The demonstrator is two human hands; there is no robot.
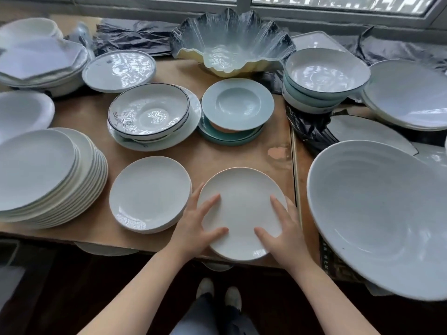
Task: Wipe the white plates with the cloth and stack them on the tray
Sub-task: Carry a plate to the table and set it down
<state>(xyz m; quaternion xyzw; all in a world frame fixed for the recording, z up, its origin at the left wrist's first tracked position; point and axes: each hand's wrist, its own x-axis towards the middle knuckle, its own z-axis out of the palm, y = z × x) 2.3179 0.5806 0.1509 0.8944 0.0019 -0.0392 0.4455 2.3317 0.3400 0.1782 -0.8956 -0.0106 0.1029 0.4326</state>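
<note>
At the near edge of the table, both the left hand and right hand hold the white plate by its rim, thumbs on top; overhanging, it could slip off if tilted.

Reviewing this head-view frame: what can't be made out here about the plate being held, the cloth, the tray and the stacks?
- Cloth and tray: neither shows anywhere in the head view.
- White plate: its underside is hidden; left hand and right hand cover its side rims.
- Tall plate stack: cut off by the left edge; exact count unclear.
- Large bowl: cut off by the right edge.
- Item below the table edge: mostly hidden by the table.
</note>
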